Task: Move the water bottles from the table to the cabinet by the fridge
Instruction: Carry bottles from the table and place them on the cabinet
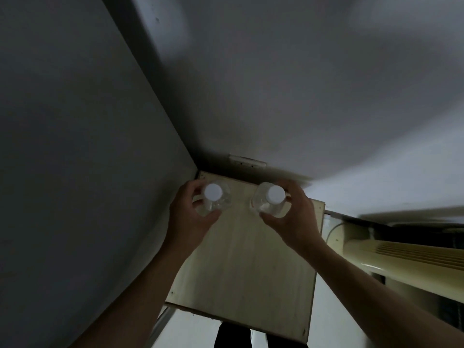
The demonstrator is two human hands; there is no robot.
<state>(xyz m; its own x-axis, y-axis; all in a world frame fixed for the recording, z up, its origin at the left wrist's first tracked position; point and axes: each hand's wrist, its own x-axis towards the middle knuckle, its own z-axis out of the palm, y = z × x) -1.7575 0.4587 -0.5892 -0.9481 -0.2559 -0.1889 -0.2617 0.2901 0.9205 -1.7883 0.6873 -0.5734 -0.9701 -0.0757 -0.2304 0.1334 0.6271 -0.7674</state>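
Observation:
Two clear water bottles with white caps stand upright at the far end of the pale wooden cabinet top (246, 267). My left hand (189, 217) grips the left bottle (213, 194), which is close to the grey fridge side. My right hand (292, 217) grips the right bottle (273, 197), near the back wall. The hands hide the bottles' lower parts, so I cannot tell whether their bases touch the wood.
The grey fridge side (75, 146) rises along the cabinet's left edge. A white wall (301, 84) closes off the back. A cream appliance with vents (401, 259) stands to the right. A small white bracket (247, 160) is fixed to the wall behind the cabinet.

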